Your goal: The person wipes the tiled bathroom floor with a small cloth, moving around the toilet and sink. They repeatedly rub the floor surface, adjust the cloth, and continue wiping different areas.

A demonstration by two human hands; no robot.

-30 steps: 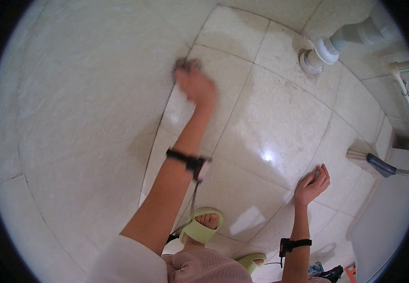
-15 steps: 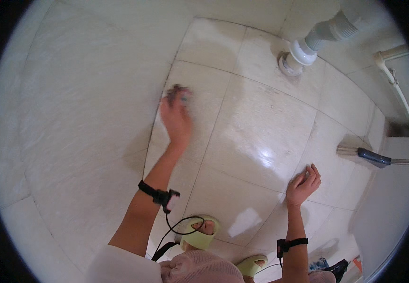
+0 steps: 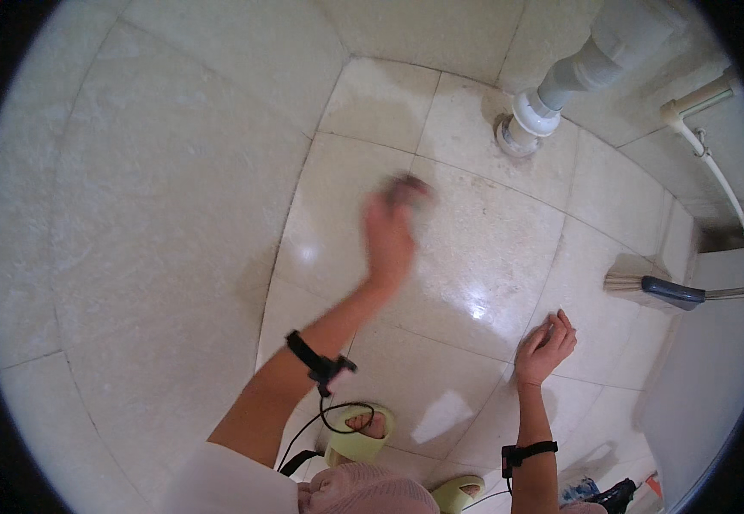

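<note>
My left hand [image 3: 388, 240] is out over the tiled floor [image 3: 483, 231], smeared by motion. Its fingers are closed round a small dark thing [image 3: 408, 188], too blurred for its kind to be told. Lower and to the right, my right hand [image 3: 545, 351] is by the floor with loosely bent fingers, the thumb apart. Nothing shows in it. Each forearm wears a black strap with a small device, and a black cable [image 3: 325, 415] loops down from the left one.
A grey drain pipe with a white collar [image 3: 536, 116] enters the floor at the far right. A brush with a blue-black handle [image 3: 676, 292] lies at the right, beside a white panel [image 3: 706, 377]. Thin white piping [image 3: 719, 171] runs along the wall. Green slippers [image 3: 359, 437] are on my feet.
My left hand has swept to the right across the tiles with the dark thing in it. My right hand has stayed nearly in place. The view has shifted slightly.
</note>
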